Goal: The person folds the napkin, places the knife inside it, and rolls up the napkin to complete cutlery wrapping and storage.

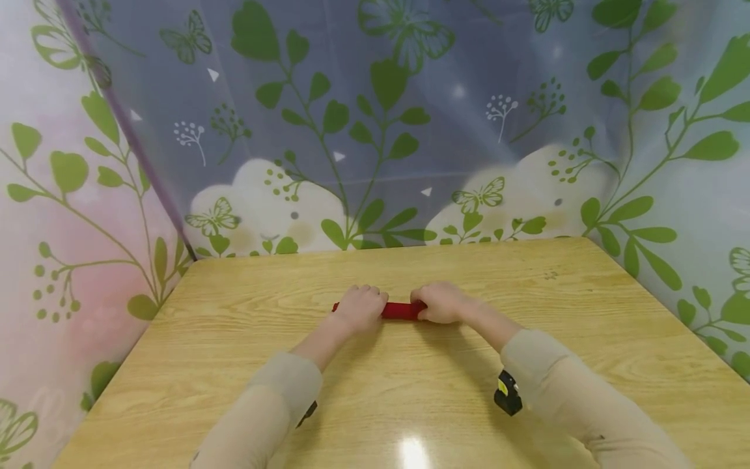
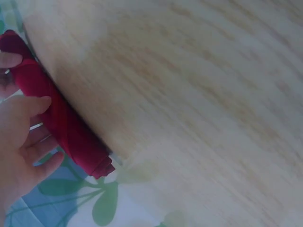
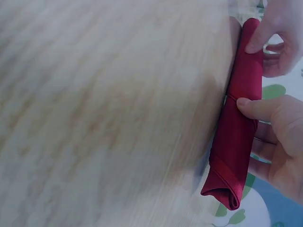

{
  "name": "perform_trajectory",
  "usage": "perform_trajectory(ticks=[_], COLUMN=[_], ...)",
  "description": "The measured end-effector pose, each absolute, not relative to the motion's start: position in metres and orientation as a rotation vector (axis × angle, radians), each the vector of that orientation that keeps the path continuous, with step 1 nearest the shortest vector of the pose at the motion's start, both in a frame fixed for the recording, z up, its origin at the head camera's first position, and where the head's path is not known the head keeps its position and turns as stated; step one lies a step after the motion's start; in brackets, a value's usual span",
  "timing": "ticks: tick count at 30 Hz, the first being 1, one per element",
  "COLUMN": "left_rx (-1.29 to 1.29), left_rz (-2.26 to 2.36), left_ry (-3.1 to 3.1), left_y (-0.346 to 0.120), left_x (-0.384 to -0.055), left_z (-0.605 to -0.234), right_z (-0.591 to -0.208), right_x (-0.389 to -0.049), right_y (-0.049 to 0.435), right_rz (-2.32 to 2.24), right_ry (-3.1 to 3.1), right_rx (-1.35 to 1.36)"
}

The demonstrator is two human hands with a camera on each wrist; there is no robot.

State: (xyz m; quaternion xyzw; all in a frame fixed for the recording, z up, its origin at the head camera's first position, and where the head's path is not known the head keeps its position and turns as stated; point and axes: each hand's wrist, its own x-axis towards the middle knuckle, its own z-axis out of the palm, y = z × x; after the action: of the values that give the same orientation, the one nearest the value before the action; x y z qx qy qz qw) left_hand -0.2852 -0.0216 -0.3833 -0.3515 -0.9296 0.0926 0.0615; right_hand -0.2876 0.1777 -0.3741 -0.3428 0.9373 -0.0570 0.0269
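Note:
A red cloth (image 1: 400,311), rolled into a narrow tube, lies crosswise on the wooden table. My left hand (image 1: 360,307) holds its left part, and my right hand (image 1: 441,303) holds it toward the right end. In the left wrist view, the thumb lies on the near side of the roll (image 2: 61,118) while the other fingers go round behind it. The right wrist view shows my right hand (image 3: 279,137) in a similar hold, with folded layers visible at the roll's open end. Much of the cloth's left part is hidden under my left hand in the head view.
The wooden table (image 1: 234,352) has light yellow grain. A curtain (image 1: 375,130) printed with leaves and butterflies stands along its back edge and both sides. A black device (image 1: 507,393) sits under the right forearm, and another one (image 1: 307,413) partly shows by the left sleeve.

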Motion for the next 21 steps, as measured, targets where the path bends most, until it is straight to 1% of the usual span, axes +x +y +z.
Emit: perform_trajectory(ticks=[12, 21], left_rx=[-1.007, -0.951], left_rz=[0.268, 0.163], left_ry=[-2.847, -2.858], left_y=[-0.014, -0.016], left_x=[-0.292, -0.296], left_z=[-0.384, -0.39], right_z=[-0.369, -0.372], right_x=[-0.307, -0.308], right_y=[0.184, 0.18], right_rz=[-0.462, -0.33], right_ry=[2.666, 2.819], right_rx=[-0.912, -0.858])
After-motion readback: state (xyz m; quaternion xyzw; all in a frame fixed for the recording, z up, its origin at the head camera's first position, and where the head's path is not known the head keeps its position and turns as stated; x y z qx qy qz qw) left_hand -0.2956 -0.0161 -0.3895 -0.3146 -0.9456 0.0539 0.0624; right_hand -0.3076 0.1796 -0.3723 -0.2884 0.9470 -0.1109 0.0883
